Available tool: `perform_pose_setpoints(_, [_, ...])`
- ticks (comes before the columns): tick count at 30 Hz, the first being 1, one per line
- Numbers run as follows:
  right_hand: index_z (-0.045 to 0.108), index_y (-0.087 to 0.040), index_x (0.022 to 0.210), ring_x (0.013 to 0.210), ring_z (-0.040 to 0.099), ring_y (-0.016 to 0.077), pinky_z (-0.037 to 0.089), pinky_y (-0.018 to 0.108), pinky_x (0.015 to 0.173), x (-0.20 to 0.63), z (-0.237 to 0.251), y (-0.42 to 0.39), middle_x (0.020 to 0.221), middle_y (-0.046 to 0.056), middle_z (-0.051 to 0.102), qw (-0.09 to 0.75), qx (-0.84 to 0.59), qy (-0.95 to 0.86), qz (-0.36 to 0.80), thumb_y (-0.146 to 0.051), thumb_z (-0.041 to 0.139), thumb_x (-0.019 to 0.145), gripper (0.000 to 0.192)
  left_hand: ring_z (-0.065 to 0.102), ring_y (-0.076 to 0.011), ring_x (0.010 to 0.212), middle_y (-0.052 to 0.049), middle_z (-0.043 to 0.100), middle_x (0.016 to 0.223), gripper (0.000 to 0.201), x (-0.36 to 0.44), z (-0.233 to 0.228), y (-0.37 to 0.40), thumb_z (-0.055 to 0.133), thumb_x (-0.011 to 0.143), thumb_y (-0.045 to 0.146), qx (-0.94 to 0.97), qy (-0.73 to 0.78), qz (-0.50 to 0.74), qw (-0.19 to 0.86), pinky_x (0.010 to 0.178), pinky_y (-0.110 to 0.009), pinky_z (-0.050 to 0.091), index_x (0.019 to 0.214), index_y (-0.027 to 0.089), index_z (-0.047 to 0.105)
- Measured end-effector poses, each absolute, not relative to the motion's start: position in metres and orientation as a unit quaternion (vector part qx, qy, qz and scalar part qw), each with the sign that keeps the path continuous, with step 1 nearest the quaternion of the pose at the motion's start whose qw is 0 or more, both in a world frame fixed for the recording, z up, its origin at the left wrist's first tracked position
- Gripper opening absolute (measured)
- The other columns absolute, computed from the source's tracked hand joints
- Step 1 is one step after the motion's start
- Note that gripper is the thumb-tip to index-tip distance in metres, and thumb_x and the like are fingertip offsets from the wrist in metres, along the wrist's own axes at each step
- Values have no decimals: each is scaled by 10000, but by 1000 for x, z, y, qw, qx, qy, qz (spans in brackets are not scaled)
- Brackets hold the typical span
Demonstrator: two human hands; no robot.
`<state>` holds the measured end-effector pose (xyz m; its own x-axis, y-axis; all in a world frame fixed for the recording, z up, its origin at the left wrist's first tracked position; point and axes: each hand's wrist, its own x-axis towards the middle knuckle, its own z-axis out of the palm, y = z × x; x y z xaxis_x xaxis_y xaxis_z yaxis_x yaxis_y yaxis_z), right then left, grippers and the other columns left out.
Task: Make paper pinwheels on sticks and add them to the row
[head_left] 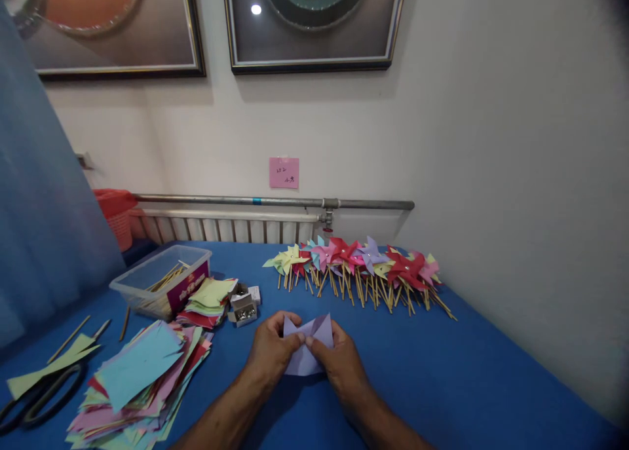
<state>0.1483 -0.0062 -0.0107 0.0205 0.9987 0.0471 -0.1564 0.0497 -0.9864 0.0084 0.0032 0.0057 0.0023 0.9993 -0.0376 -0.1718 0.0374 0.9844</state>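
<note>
Between my two hands is a sheet of purple paper point(305, 365), its upper corners bent up into points. My left hand point(275, 346) grips its left side, thumb pressed toward the middle. On the other side my right hand point(341, 358) pinches it the same way, and the two thumbs nearly meet at the centre. Fingers behind the paper are mostly hidden. Left of the hands, small boxes point(244, 314) hold shiny metal pieces. Finished paper pinwheels point(344, 253) on wooden sticks lie in a row beyond the hands.
A large stack of coloured paper point(140, 365) lies at left, with a smaller stack point(209, 299) behind it. Black-handled scissors point(54, 388) lie under a green paper strip point(54, 366). A clear plastic box point(147, 286) holds wooden sticks. The blue tabletop point(417, 384) meets the wall.
</note>
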Motion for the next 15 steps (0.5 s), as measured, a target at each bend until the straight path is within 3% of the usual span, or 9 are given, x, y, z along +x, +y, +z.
perform_pose_setpoints(7, [666, -196, 889, 664, 651, 200, 499, 286, 619, 149, -12, -5, 758, 14, 723, 560, -430, -462, 536, -369, 819, 627, 349, 451, -81, 442, 77, 565, 525, 345, 7, 6, 5, 780, 522, 270, 457, 475, 527, 536, 461, -203, 357, 809, 158, 626])
perform_pose_setpoints(15, [652, -187, 960, 699, 695, 227, 509, 308, 643, 152, -22, 2, 803, 46, 748, 562, -375, -425, 602, -434, 854, 619, 467, 455, -81, 434, 75, 571, 518, 335, 3, 7, 8, 749, 511, 255, 451, 463, 532, 548, 461, -202, 357, 801, 159, 611])
